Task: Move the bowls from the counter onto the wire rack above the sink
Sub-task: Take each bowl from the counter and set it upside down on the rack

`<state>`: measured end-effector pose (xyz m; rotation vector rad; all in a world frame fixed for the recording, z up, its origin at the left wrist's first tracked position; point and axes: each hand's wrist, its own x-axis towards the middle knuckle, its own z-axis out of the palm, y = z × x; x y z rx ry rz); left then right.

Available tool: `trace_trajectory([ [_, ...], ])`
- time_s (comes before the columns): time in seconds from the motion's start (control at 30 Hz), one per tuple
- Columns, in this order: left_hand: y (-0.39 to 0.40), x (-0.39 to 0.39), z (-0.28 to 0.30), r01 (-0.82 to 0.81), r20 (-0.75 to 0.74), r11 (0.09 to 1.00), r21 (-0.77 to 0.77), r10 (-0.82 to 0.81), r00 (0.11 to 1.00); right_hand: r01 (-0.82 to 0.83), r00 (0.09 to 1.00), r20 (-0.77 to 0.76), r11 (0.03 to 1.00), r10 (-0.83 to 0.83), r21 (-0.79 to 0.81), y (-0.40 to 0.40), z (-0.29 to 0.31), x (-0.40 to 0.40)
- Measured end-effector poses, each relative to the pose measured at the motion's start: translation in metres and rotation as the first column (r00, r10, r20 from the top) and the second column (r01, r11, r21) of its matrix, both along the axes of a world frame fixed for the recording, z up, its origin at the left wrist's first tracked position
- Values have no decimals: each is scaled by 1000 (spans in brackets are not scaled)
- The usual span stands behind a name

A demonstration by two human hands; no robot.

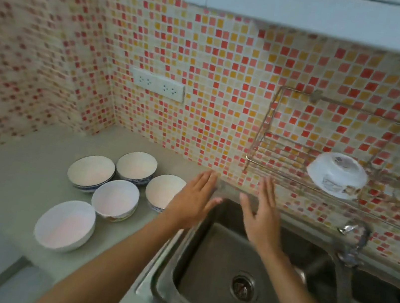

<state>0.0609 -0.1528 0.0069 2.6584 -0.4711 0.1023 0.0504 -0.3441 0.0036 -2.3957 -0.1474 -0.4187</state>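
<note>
Resting on grey counter (18,183): five bowls (115,199); mosaic-tiled wall (216,88) behind.

Five bowls (110,195) upright on the surface (4,186); one bowl (336,174) upturned on wire rack (267,146); left hand (194,197) and right hand (262,211) spread, empty, above sink (201,269).

glossy white ceramic-looking bowls (91,171), matt grey stone-like counter (4,186), brushed steel sink (223,260), thin shiny metal wire rack (267,146), chrome tap (355,236), glazed mosaic wall tiles (216,88), white plastic sockets (157,84)
</note>
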Motion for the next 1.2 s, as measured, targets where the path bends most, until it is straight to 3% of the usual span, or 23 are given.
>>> trace_trajectory([
  [0.23, 198, -25, -37, -374, -46, 927, -5, 373, 927, -279, 924, -280, 960, 261, -29, 191, -64, -2],
  [0.4, 304, -50, -75, -577, -171, 816, -42, 563, 809, -339, 857, -410, 941, 312, 8, 280, -90, -14],
  [0.57, 349, -73, -118, -663, -374, 746, -61, 599, 708, -370, 684, -659, 927, 313, 57, 338, -122, -25],
  [0.73, 358, -82, -143, -676, -491, 724, -142, 541, 682, -175, 518, -802, 955, 297, 240, 372, -133, -26],
  [0.83, 361, -83, -142, -708, -446, 672, -217, 576, 684, -133, 519, -808, 960, 279, 246, 384, -131, -25],
  [1.0, 376, -74, -114, -713, -367, 578, -397, 612, 701, -40, 510, -780, 915, 363, 400, 396, -115, -23],
  [1.2, 373, -41, -86, -650, -291, 613, -448, 588, 755, 102, 598, -722, 860, 349, 500, 378, -86, -10],
])
